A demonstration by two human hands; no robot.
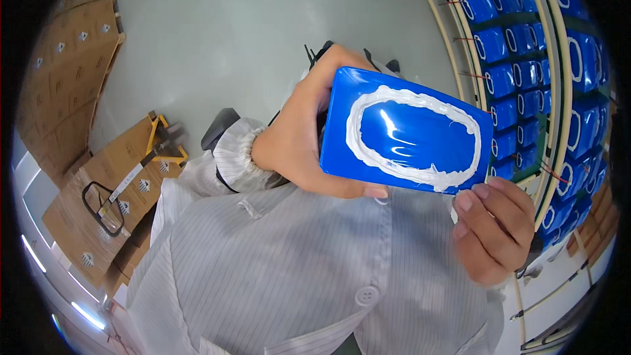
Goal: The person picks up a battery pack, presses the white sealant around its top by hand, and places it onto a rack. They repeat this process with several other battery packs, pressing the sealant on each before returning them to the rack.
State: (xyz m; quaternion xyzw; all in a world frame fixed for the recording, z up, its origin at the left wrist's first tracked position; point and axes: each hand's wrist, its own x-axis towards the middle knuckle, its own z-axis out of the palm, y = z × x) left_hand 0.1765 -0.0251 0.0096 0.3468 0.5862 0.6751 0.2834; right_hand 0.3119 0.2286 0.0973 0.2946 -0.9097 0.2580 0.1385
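Holding a glossy blue rectangular plastic panel with rounded corners (407, 130) up over the chest, the left hand (299, 138) is clamped on its left short edge, thumb along the lower edge and fingers hidden behind it. A thick white ring of paste-like sealant (368, 154) runs as an oval loop on the panel's upper face. The right hand (493, 230) sits at the panel's lower right corner, fingers curled together, fingertips (483, 190) touching or just under that corner; cannot tell if it really pinches anything. Panel is tilted, right end lower. Below it, a pale grey striped work coat with a white button (282, 276) fills the lower middle. Far right, curved racks of many more blue panels with white rings (519, 46). Left side, stacked brown cardboard boxes (72, 59), flattened cardboard on the grey floor (250, 20), and a yellow pallet jack (161, 144) near them
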